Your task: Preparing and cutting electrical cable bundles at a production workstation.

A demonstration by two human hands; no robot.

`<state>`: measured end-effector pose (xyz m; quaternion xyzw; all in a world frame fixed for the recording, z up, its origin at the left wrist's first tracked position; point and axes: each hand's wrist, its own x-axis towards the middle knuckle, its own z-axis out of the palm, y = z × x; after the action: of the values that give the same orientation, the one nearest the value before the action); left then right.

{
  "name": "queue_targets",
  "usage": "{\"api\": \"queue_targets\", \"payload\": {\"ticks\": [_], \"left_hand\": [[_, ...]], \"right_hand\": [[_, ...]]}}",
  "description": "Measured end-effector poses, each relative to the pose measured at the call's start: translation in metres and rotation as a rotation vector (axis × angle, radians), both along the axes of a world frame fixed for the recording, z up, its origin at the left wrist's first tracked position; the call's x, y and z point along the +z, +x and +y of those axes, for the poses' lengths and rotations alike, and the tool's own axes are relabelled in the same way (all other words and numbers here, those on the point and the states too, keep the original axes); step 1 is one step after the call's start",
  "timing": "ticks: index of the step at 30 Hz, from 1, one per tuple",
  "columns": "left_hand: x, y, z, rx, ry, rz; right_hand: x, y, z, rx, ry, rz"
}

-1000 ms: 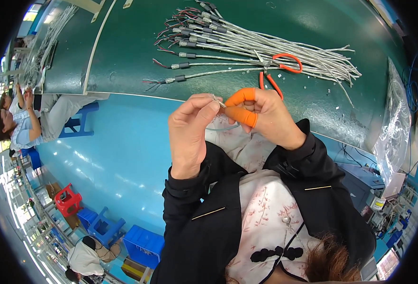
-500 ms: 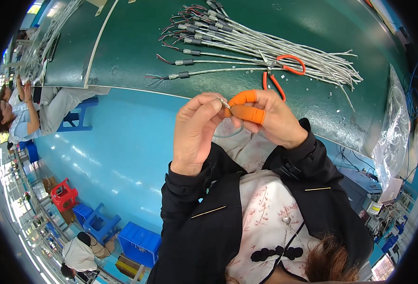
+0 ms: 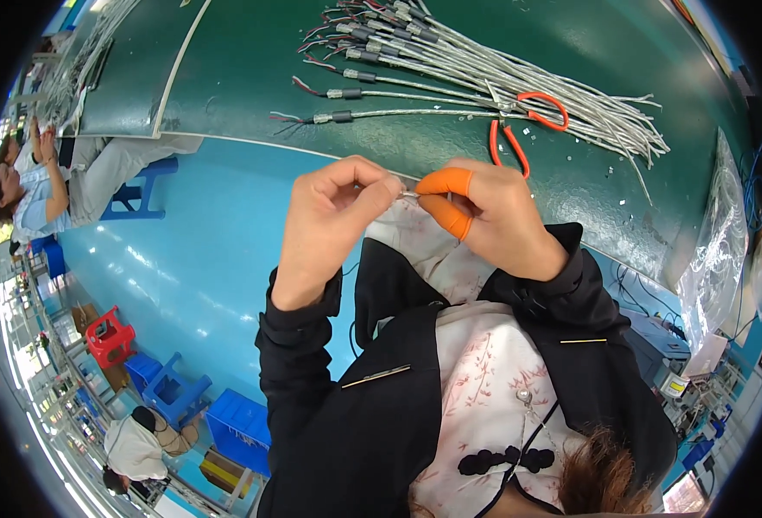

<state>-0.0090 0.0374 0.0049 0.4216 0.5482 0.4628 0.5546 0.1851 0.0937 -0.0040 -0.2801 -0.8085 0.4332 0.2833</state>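
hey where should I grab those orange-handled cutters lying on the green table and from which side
Take the cutters by the two orange handles, which curve away from the pile of gray cables. Come from the near table edge: one handle points toward it and lies on bare green table. The metal head sits in among the cables, so it is harder to reach.

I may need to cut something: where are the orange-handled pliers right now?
In the head view, the orange-handled pliers lie on the green table, upper right, across the bundle of grey cables, just beyond the right hand.

Left hand (image 3: 333, 216), right hand (image 3: 489, 216) pinch small metal piece (image 3: 408, 196); cables (image 3: 502, 73) beyond.
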Motion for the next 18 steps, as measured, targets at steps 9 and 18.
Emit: {"api": "queue_targets", "payload": {"ticks": [9,18], "left_hand": [[-0.019,-0.016,-0.01,-0.068,-0.21,-0.462],[-0.025,-0.002,-0.014,0.078,-0.045,-0.491]], "right_hand": [[-0.016,-0.012,-0.01,-0.028,0.176,0.144],[-0.005,-0.011,-0.012,-0.007,-0.869,0.218]]}}
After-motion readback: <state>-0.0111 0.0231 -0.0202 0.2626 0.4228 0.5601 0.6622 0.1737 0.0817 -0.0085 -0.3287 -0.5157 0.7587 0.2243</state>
